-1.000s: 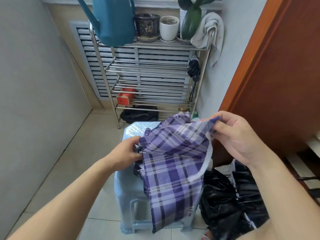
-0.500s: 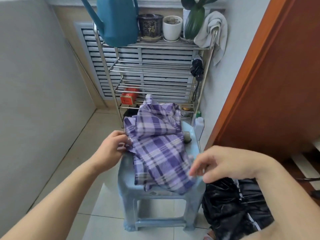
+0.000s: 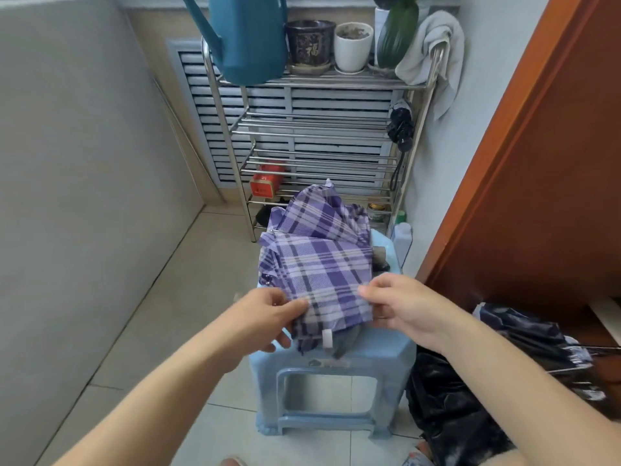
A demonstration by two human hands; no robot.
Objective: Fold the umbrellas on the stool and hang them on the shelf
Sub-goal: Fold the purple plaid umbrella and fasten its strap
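Observation:
A purple plaid umbrella (image 3: 319, 260) lies collapsed and loosely gathered on the light blue plastic stool (image 3: 379, 351). My left hand (image 3: 268, 317) pinches the near left edge of its fabric. My right hand (image 3: 403, 307) pinches the near right edge. A white strap tab hangs from the fabric's front edge between my hands. A folded black umbrella (image 3: 401, 127) hangs by its strap on the right post of the metal shelf (image 3: 319, 129) behind the stool.
The shelf's top holds a teal watering can (image 3: 248, 38), two pots, a plant and a grey towel (image 3: 433, 52). A red tin (image 3: 265, 183) sits low on it. An open black umbrella (image 3: 470, 391) lies on the floor right of the stool, beside a brown door (image 3: 554, 163).
The umbrella went from held up and spread to lying gathered on the stool. Both my hands came down to its near edge and now pinch the fabric.

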